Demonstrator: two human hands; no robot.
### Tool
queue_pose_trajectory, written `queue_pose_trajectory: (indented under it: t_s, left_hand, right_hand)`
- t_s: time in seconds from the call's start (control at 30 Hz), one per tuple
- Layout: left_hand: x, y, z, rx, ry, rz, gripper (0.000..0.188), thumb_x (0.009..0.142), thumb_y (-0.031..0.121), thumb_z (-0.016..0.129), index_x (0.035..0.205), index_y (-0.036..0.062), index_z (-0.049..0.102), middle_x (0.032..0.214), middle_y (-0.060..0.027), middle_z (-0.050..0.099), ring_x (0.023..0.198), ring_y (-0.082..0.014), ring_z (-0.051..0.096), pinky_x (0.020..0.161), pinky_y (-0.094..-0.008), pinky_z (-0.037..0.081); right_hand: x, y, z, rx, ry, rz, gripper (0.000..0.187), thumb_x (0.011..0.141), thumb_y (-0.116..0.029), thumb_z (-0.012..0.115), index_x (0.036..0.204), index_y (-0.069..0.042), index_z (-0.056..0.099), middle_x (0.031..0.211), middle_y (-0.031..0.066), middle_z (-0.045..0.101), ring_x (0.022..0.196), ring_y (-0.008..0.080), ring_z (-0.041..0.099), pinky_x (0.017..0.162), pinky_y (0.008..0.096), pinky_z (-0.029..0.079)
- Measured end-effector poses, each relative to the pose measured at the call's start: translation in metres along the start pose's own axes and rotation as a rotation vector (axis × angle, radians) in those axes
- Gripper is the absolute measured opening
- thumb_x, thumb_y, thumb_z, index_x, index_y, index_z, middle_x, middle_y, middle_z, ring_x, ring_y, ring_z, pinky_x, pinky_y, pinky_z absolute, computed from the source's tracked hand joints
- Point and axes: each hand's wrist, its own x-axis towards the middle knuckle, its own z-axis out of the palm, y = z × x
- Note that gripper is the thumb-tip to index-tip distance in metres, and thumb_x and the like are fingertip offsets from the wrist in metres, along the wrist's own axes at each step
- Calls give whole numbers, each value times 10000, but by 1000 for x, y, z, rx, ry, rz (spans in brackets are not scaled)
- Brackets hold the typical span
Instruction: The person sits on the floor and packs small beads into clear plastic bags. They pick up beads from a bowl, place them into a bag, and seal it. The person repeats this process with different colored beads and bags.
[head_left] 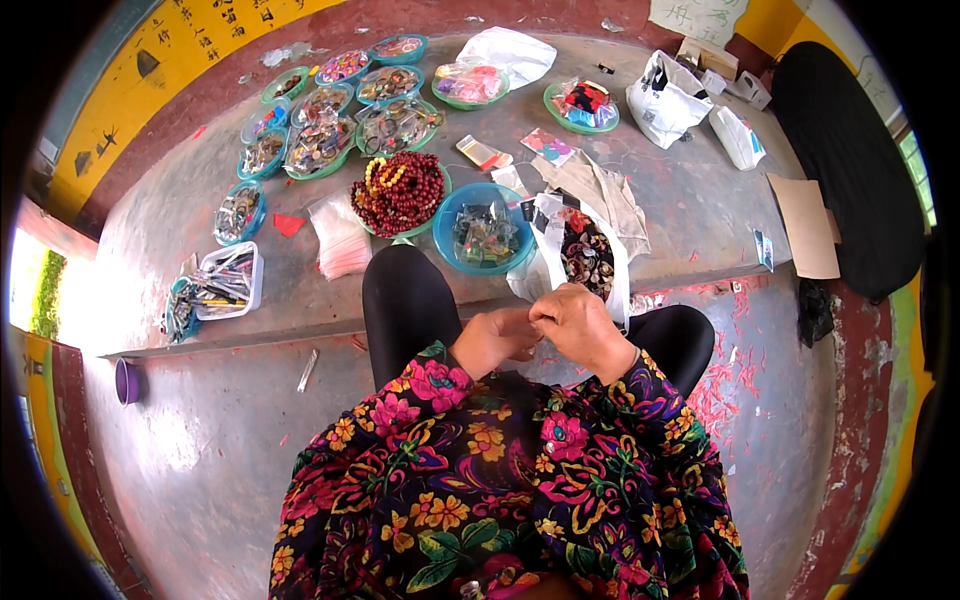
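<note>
My left hand (492, 340) and my right hand (584, 326) meet fingertip to fingertip above my lap. Both are closed in a pinch, and whatever lies between the fingers is hidden or too small to name. Just beyond them a white plastic bag (549, 262) stands with its mouth rolled back, full of small dark red and black pieces (588, 254). To its left is a blue basin (441, 232) holding small clear packets (486, 234). Farther left, dark red bead strings (408, 205) with a yellow strand are heaped in a green bowl.
Several bowls of packaged trinkets (318, 140) crowd the far left of the raised ledge. A white basket of pens (228, 282) and a stack of clear pink-tinted bags (341, 235) stand nearer. White bags (667, 100) and cardboard (803, 226) lie right; red scraps (728, 370) litter the floor.
</note>
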Motion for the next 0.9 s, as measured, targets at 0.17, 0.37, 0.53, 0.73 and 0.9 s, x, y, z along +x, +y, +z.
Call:
queue_pose_trajectory:
  t_s: [0.17, 0.37, 0.53, 0.73, 0.9]
  left_hand:
    - [-3, 6, 1, -76, 20, 11, 332, 850, -1, 528, 1181, 6, 523, 986, -65, 622, 857, -137, 614, 732, -272, 529]
    - [-2, 0, 1, -67, -4, 40, 385, 855, 62, 542, 1236, 34, 494, 1011, -78, 625, 853, -152, 620, 758, -293, 519]
    - [-2, 3, 2, 68, -24, 80, 376, 849, 54, 546, 1223, 37, 507, 988, -81, 633, 842, -164, 626, 755, -304, 521]
    - [4, -8, -8, -114, -3, 60, 361, 843, 111, 586, 1188, 18, 536, 975, -66, 632, 833, -149, 625, 755, -291, 518]
    - [-4, 13, 0, -134, 83, -34, 311, 859, 95, 572, 1163, 28, 553, 985, -46, 621, 865, -137, 612, 776, -270, 504]
  right_hand:
    - [1, -12, -6, -133, 117, -106, 154, 768, -165, 611, 713, -32, 665, 1130, 173, 549, 1077, 352, 475, 887, 407, 389]
    - [0, 3, 4, -124, 14, -17, 375, 862, -360, 560, 771, -19, 686, 1284, 205, 455, 1291, 372, 294, 1017, 424, 293]
    - [-1, -2, 14, -144, -110, 85, 411, 885, -384, 521, 850, -9, 685, 1273, 208, 464, 1273, 374, 319, 1002, 409, 313]
    - [4, 3, 19, -27, 50, 38, 380, 875, -371, 540, 831, -23, 686, 1260, 197, 485, 1208, 380, 409, 948, 399, 366]
    - [8, -4, -1, 174, 344, 27, 228, 837, -249, 614, 854, -33, 685, 1211, 189, 517, 1170, 360, 443, 937, 393, 377]
